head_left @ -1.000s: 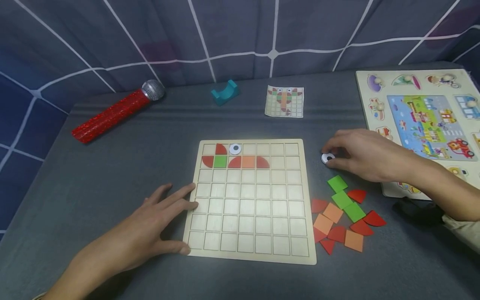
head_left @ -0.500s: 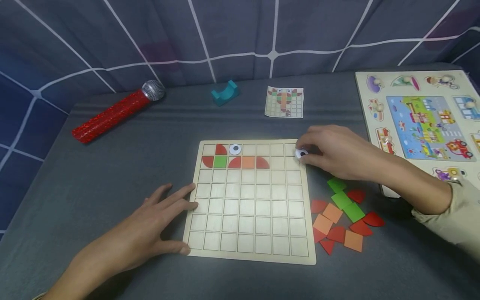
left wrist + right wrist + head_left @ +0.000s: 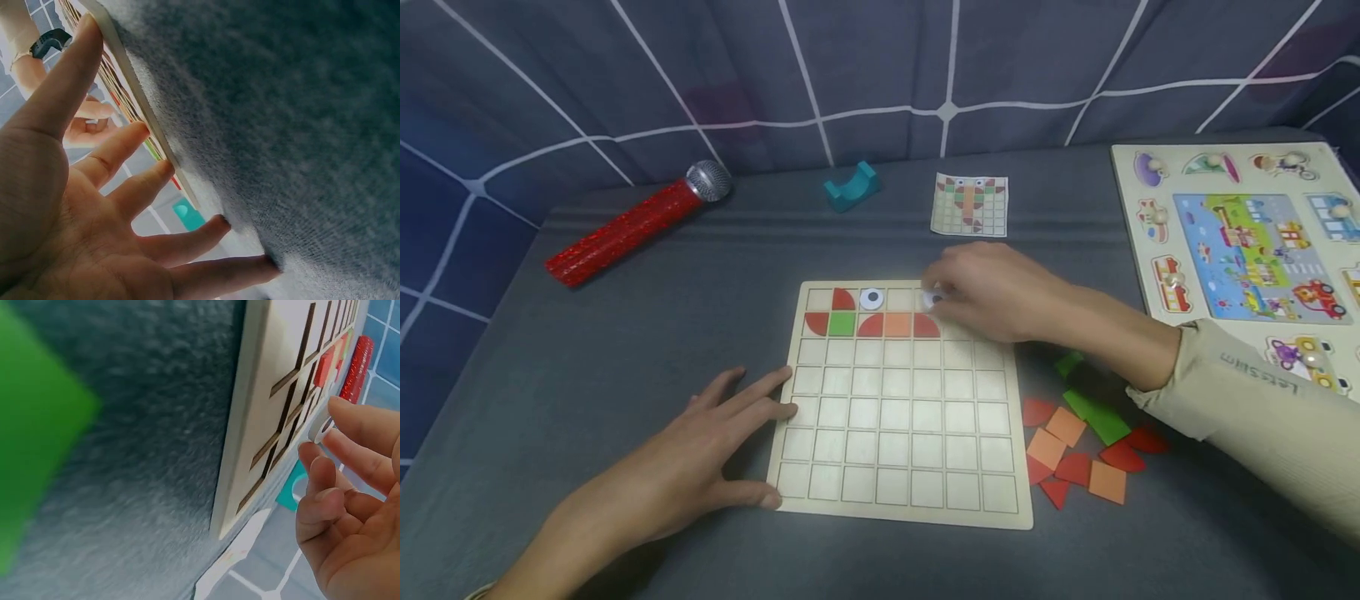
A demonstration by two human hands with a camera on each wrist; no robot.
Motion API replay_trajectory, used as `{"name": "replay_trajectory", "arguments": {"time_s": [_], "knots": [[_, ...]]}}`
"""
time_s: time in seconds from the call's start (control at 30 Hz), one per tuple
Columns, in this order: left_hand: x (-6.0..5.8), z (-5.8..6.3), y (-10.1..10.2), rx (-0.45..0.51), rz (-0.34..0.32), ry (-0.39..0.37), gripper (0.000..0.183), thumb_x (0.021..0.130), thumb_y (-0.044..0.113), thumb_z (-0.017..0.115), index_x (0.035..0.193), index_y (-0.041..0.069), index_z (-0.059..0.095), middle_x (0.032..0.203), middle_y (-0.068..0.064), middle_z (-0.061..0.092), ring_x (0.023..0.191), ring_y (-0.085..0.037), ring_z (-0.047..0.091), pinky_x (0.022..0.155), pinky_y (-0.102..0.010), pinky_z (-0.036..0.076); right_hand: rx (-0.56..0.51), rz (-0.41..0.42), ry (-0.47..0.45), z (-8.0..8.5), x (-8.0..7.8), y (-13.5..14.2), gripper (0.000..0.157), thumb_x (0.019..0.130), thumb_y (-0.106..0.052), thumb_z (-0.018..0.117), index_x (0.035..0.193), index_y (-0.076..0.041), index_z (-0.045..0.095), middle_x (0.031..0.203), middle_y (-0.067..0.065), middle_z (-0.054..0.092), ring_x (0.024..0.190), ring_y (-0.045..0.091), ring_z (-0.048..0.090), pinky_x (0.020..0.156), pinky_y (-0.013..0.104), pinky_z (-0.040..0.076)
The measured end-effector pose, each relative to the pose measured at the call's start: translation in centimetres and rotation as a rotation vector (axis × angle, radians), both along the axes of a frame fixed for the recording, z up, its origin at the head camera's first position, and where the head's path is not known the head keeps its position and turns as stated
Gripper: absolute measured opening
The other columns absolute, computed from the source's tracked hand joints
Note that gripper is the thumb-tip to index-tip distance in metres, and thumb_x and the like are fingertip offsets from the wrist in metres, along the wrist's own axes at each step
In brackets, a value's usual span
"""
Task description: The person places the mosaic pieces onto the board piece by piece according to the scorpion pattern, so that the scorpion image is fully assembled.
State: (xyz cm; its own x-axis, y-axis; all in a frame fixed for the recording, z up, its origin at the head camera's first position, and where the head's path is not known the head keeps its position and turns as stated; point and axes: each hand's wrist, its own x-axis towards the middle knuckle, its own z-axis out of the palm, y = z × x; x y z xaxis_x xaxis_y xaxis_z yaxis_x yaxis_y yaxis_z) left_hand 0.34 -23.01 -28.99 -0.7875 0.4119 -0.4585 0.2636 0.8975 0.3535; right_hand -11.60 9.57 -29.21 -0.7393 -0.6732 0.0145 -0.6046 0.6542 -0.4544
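A wooden grid board [image 3: 895, 417] lies in the middle of the table. In its top two rows sit red quarter-circle pieces [image 3: 843, 298], a green square [image 3: 841, 323], an orange square [image 3: 897, 324] and a white eye disc [image 3: 871, 298]. My right hand [image 3: 992, 292] pinches a second eye disc [image 3: 322, 425] between thumb and fingertips, over the top row right of the middle. My left hand [image 3: 715, 450] has its fingers spread. Its thumb and two fingertips touch the board's left edge; in the left wrist view the other fingertips rest on the tabletop.
Loose red, orange and green pieces [image 3: 1066, 427] lie right of the board. A small pattern card [image 3: 970, 205] is behind it, with a teal curved block [image 3: 852, 187] and a red microphone [image 3: 632, 225] farther left. A picture puzzle board [image 3: 1247, 250] lies at the right.
My right hand has carried the eye disc leftward from the table beside the board to above its top row. My left hand has stayed at the board's left edge.
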Motion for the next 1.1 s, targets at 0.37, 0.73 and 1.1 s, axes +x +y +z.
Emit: {"name": "replay_trajectory", "arguments": {"time_s": [0.37,0.73,1.1], "knots": [[-0.1,-0.1,0.1,0.000,0.003,-0.003,0.084,0.064,0.060,0.083,0.138,0.035,0.053,0.161,0.002,0.026,0.141,-0.053,0.016,0.097,-0.079,0.022,0.023,0.021,0.003,-0.3,-1.0,-1.2,0.015,0.087,-0.008,0.072,0.102,-0.008,0.074,0.091,0.002,0.065,0.082,0.019,0.056,0.072,0.036,0.048],[0.0,-0.1,0.1,-0.001,0.003,0.003,0.082,0.063,0.059,0.083,0.136,0.036,0.053,0.161,0.003,0.025,0.142,-0.052,0.015,0.097,-0.080,0.021,0.025,0.027,-0.007,-0.3,-0.9,-1.3,0.018,0.086,-0.006,0.071,0.104,-0.009,0.075,0.093,0.003,0.065,0.087,0.018,0.058,0.077,0.037,0.050],[0.0,-0.1,0.1,-0.002,0.006,0.007,0.083,0.063,0.060,0.083,0.137,0.036,0.053,0.161,0.003,0.024,0.142,-0.052,0.015,0.098,-0.079,0.020,0.025,0.024,-0.013,-0.3,-0.8,-1.3,0.022,0.085,-0.004,0.071,0.106,-0.008,0.075,0.097,0.005,0.068,0.090,0.020,0.060,0.081,0.039,0.051]]}}
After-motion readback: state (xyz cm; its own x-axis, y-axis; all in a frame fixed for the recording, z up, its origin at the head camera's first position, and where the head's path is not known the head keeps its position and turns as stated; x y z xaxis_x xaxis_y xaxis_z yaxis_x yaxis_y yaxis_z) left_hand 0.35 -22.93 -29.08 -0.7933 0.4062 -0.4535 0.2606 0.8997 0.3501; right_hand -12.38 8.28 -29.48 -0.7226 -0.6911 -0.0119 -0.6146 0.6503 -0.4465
